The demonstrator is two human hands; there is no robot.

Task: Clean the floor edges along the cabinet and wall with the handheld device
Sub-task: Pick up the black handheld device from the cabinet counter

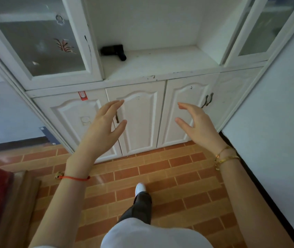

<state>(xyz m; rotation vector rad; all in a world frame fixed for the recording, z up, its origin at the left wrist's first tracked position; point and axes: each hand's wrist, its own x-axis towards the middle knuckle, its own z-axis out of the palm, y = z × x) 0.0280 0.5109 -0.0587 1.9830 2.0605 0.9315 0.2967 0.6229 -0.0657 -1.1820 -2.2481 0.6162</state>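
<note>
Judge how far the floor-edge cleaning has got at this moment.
Done: nothing visible. In hand: nothing; the left hand and right hand hang open and empty, while the black handheld device lies on the cabinet shelf. Left: picking it up and cleaning the edges.

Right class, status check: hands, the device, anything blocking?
Left hand open, empty. Right hand open, empty. Black handheld device lying on the cabinet shelf, untouched. Nothing between hands and device.

Home room: white cabinet point(139, 111), tiled floor point(160, 176)
</note>
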